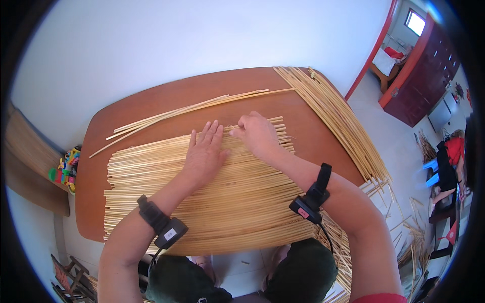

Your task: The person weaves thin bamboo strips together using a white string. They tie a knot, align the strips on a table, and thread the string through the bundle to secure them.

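A mat of thin straw-coloured reed stalks [222,202], laid side by side, covers the near part of the brown table and reaches past its front edge. My left hand [204,154] lies flat on the far part of the mat, fingers stretched out and holding nothing. Close to its fingertips, my right hand [256,134] is closed in a pinch at the mat's far edge. A thin pale string [230,126] shows beside the pinching fingers; exactly how it runs through them is hidden. Loose string ends hang at the mat's right side.
Several loose stalks [187,108] lie beyond the mat on the table [242,78]. A thick bundle of stalks [333,116] rests along the right edge, overhanging it. More stalks litter the floor at the right. Colourful toy blocks [68,169] sit at the far left.
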Demonstrator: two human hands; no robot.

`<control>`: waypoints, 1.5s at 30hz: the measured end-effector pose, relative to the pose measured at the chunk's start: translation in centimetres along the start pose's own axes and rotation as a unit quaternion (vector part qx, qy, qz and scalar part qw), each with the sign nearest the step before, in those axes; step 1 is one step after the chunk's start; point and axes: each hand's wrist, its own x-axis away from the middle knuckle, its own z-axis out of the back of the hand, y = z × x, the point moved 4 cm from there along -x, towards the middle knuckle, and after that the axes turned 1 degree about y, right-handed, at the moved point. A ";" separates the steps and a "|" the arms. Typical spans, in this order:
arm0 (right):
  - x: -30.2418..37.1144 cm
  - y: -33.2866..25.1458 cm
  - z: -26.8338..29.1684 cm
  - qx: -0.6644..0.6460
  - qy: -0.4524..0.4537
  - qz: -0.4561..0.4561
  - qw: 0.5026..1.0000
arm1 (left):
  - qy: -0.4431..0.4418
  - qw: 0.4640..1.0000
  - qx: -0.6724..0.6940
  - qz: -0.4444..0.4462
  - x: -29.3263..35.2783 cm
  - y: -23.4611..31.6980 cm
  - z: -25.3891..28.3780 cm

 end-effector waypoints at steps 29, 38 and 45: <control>-3.2 3.0 -3.9 -0.020 0.001 0.064 0.998 | -0.028 0.999 -0.041 -0.013 0.8 -0.3 -1.4; -4.3 2.8 -5.8 -0.104 0.059 0.023 0.993 | -0.024 0.999 -0.013 -0.033 0.8 -0.3 -0.6; -4.0 2.7 -5.8 -0.112 0.073 0.019 0.991 | -0.003 0.998 0.067 -0.016 -0.2 -0.8 -0.1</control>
